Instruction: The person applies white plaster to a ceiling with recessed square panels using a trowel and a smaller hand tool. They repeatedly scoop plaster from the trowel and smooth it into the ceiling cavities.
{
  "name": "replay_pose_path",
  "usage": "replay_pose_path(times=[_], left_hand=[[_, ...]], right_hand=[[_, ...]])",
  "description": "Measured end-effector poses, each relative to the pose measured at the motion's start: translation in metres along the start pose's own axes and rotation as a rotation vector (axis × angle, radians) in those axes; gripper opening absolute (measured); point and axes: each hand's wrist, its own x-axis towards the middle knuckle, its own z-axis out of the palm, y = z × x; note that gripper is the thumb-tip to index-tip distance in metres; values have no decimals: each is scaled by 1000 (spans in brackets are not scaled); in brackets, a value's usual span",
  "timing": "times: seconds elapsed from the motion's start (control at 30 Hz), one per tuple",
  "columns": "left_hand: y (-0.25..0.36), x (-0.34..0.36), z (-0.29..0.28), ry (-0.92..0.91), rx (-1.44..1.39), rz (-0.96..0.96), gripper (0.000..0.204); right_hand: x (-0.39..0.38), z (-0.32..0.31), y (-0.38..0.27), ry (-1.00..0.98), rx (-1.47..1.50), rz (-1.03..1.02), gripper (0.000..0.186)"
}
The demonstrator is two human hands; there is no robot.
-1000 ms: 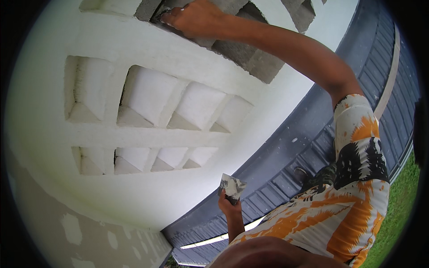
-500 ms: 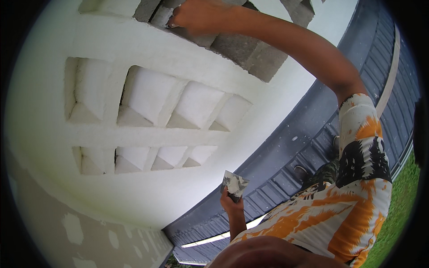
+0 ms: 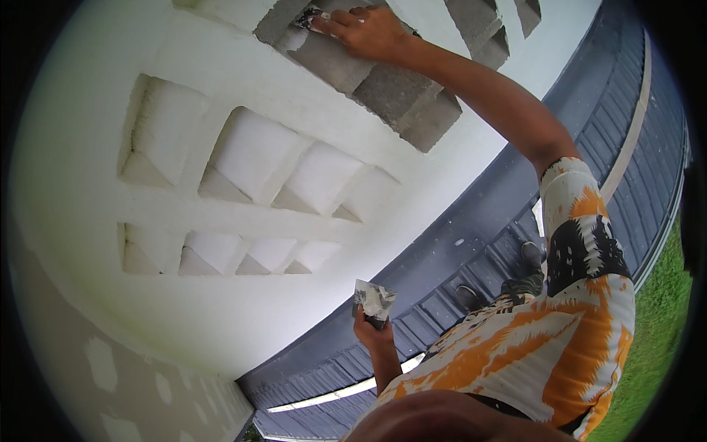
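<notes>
My left hand (image 3: 374, 336) is closed around a flat, wide-bladed scraper (image 3: 377, 300) with white and grey putty smeared on its face, held low and apart from the wall. My right arm stretches up to a bare grey concrete recess (image 3: 401, 92) in the white wall. There my right hand (image 3: 370, 34) is closed on a small putty-smeared tool (image 3: 312, 16), pressed near the recess's upper left edge. Fingers hide most of that tool, so its exact kind is unclear. A paler wet-looking patch lies beside it.
Rows of white-coated recesses (image 3: 254, 151) sit in the wall (image 3: 243, 317). More grey recesses (image 3: 479, 29) lie at the upper right. I stand on dark ribbed metal roofing (image 3: 508, 250) with a dark flashing along the wall. Grass (image 3: 663, 324) shows beyond the roof edge.
My right hand has shifted right within the grey recess, and the smeared tool in its fingers now shows. My left hand still holds the scraper; the whole view has shifted slightly.
</notes>
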Motion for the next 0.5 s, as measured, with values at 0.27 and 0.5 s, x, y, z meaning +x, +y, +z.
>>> replay_pose_path(times=[0.27, 0.5], left_hand=[[0, -5, -8, -8, 34, 52, 32], [-5, 2, 1, -95, -21, 72, 33]], right_hand=[[13, 13, -2, -168, 30, 8, 39], [18, 27, 9, -159, -64, 118, 21]])
